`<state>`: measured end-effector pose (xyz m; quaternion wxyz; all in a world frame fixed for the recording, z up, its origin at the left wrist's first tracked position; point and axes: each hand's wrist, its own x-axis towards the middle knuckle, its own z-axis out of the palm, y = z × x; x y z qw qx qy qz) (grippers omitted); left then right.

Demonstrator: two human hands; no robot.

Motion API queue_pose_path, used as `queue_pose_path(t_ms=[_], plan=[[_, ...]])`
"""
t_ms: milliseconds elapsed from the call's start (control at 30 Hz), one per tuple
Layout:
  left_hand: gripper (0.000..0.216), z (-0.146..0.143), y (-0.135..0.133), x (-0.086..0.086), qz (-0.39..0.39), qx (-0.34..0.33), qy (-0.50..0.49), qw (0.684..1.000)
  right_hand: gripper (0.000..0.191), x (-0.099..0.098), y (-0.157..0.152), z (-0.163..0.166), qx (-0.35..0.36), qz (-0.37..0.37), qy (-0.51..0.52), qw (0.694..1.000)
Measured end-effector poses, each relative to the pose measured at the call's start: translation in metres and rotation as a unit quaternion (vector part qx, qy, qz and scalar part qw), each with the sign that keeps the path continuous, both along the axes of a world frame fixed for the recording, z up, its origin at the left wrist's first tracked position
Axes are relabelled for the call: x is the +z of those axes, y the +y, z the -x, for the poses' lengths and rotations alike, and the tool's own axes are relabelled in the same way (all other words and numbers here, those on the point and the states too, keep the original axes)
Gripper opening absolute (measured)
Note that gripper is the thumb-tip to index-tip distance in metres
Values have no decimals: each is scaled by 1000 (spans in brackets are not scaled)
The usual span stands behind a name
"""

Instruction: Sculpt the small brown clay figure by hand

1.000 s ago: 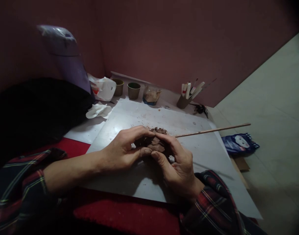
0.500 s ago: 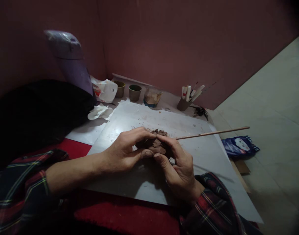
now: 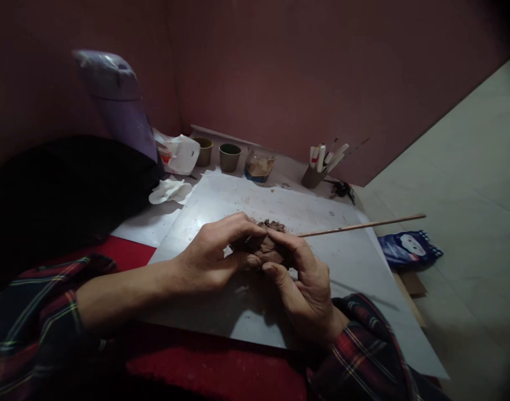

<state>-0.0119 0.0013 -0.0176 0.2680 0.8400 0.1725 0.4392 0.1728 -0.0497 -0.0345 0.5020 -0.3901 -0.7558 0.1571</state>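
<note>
A rough lump of brown clay [image 3: 268,249] is held between both hands over the white board [image 3: 342,267]. My left hand [image 3: 217,253] curves round its left side, thumb at the near face and index finger along the top. From the right, my right hand [image 3: 305,284] closes on the same lump, its thumb close to the left one. The other fingers are mostly hidden behind the clay. Broken clay bits [image 3: 273,225] show just beyond the fingertips. A thin wooden stick [image 3: 363,225] extends to the right from behind my right hand.
Along the back stand two small cups [image 3: 230,158], a glass [image 3: 260,166] and a pot of pens and brushes [image 3: 312,176]. Crumpled tissue [image 3: 170,191], a purple bottle [image 3: 127,122] and a black cloth [image 3: 71,189] lie left. A dark blue packet [image 3: 409,249] is beyond the right edge.
Both hands keep nearly the same hold on the clay. My left hand's knuckles have risen very slightly; otherwise little differs.
</note>
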Motion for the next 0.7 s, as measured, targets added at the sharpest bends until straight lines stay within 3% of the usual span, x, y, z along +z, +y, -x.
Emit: queue_pose_path(t_ms=[700], plan=[[24, 0, -1, -1, 2, 38, -25, 999, 37, -6, 0, -1, 20, 22, 24, 999]])
